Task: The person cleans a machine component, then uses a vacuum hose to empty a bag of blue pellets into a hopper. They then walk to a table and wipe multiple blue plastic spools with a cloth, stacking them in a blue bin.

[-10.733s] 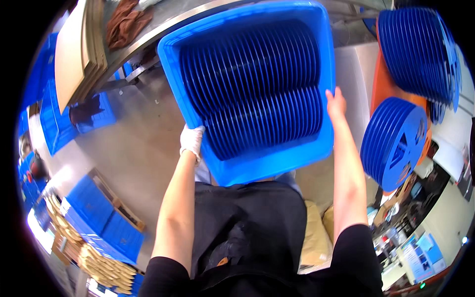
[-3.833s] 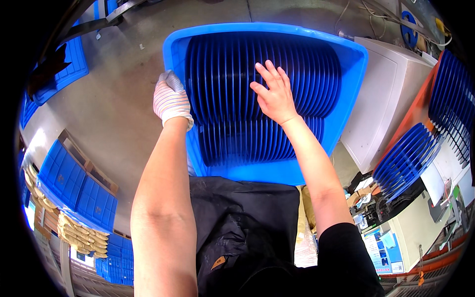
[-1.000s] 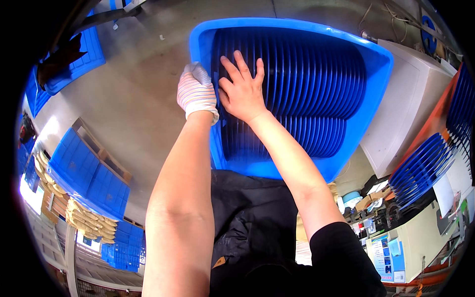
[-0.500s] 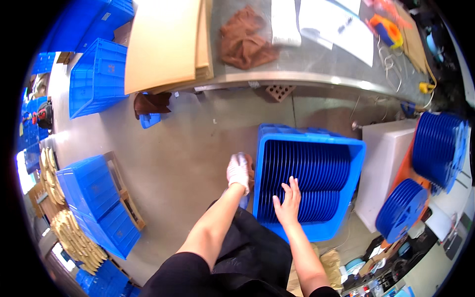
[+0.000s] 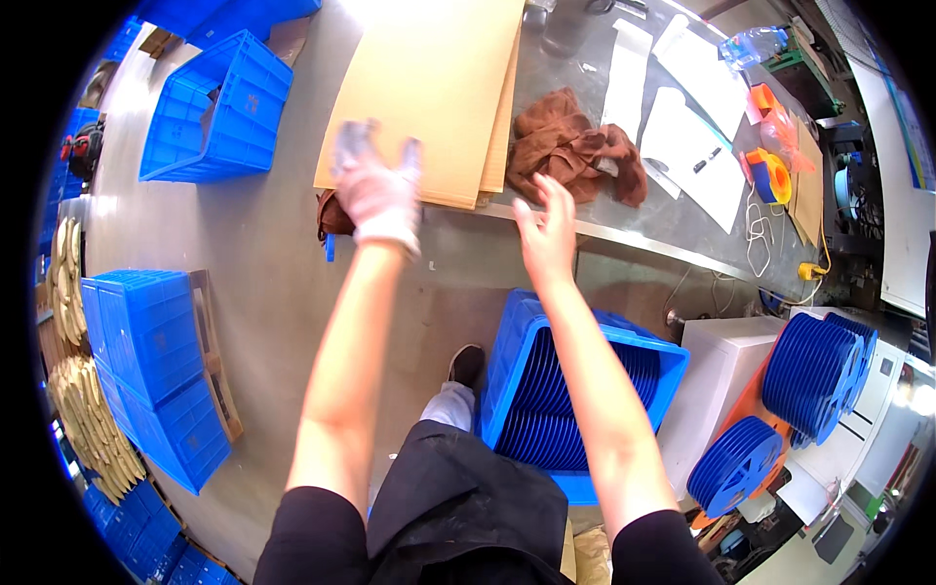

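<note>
My left hand (image 5: 377, 190), in a pale glove with grey fingertips, is over the sheets of brown cardboard (image 5: 429, 88) at the bench's left end. Its fingers are spread and smeared by motion, with nothing seen in them. My bare right hand (image 5: 548, 232) is at the bench's front edge beside a crumpled brown cloth (image 5: 575, 146). Its fingers are apart and hold nothing; whether they touch the cloth I cannot tell. Below my right forearm stands a blue bin (image 5: 499, 380) with two rows of dark blue discs (image 5: 556, 429) on edge, partly hidden by that arm.
Papers (image 5: 697, 166), a tape roll (image 5: 770, 177) and a plastic bottle (image 5: 753, 47) lie on the metal bench (image 5: 673, 239). More blue discs (image 5: 736, 468) stand on an orange rack at right. Blue crates (image 5: 156, 341) are stacked at left, and an open blue crate (image 5: 214, 117) stands farther off.
Both hands have moved from the bin up to the bench, the left onto the cardboard side. The brown cloth heap on the bench looks larger. The view has shifted.
</note>
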`<move>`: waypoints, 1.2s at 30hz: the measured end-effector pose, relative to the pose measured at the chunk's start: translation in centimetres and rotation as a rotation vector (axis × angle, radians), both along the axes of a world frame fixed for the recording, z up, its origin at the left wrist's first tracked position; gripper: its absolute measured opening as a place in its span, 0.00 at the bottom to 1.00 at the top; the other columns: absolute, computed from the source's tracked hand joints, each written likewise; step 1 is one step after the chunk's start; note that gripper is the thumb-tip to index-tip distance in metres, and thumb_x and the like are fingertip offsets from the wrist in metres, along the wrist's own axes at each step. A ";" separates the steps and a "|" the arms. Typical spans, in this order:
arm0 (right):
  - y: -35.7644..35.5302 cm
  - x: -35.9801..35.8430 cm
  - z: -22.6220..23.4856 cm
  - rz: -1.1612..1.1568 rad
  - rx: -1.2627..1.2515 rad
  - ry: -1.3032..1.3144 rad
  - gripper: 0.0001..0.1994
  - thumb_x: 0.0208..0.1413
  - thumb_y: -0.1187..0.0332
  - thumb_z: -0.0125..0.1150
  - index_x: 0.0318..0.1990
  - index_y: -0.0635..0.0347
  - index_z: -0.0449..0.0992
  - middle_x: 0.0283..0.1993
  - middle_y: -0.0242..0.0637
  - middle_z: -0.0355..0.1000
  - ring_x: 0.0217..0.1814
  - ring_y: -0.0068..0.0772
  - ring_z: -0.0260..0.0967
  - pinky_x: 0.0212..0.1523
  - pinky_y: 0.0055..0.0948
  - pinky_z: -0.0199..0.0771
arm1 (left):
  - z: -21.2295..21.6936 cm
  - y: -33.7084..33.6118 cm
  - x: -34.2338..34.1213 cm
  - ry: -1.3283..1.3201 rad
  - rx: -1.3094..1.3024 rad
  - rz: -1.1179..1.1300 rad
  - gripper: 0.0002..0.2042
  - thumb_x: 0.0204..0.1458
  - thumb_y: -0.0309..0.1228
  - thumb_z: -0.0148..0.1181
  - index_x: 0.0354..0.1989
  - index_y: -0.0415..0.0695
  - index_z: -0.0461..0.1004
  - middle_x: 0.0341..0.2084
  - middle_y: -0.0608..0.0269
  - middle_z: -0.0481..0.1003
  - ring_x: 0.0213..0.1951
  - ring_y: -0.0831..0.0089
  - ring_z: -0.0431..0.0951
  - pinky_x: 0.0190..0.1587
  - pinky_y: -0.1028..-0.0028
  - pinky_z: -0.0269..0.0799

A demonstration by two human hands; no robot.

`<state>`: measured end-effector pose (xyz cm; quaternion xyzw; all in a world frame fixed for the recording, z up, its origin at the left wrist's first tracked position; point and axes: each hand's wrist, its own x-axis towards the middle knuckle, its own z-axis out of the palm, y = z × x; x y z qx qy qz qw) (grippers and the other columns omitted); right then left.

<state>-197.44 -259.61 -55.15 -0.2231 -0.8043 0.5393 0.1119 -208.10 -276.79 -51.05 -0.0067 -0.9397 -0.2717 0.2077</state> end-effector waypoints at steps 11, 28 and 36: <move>-5.1 -4.4 -0.6 -0.208 0.025 0.038 0.19 0.48 0.74 0.63 0.50 0.64 0.71 0.48 0.38 0.68 0.47 0.31 0.69 0.50 0.29 0.70 | -2.7 -8.5 -6.4 -0.703 0.294 0.152 0.38 0.44 0.36 0.69 0.63 0.37 0.56 0.60 0.49 0.63 0.61 0.59 0.63 0.61 0.67 0.60; -5.9 34.9 11.9 -0.273 -1.416 0.048 0.39 0.48 0.66 0.64 0.66 0.49 0.48 0.70 0.40 0.46 0.71 0.37 0.47 0.65 0.37 0.54 | 7.0 -11.5 16.6 -1.217 1.258 -0.333 0.34 0.40 0.32 0.71 0.58 0.44 0.63 0.51 0.63 0.70 0.54 0.65 0.70 0.55 0.64 0.67; -12.3 55.7 9.3 -0.996 -1.089 0.037 0.23 0.58 0.72 0.54 0.60 0.64 0.60 0.57 0.37 0.66 0.57 0.29 0.63 0.57 0.29 0.63 | 3.6 -8.2 31.0 -1.618 0.935 -0.588 0.31 0.42 0.27 0.69 0.57 0.43 0.64 0.50 0.62 0.72 0.50 0.68 0.72 0.52 0.68 0.70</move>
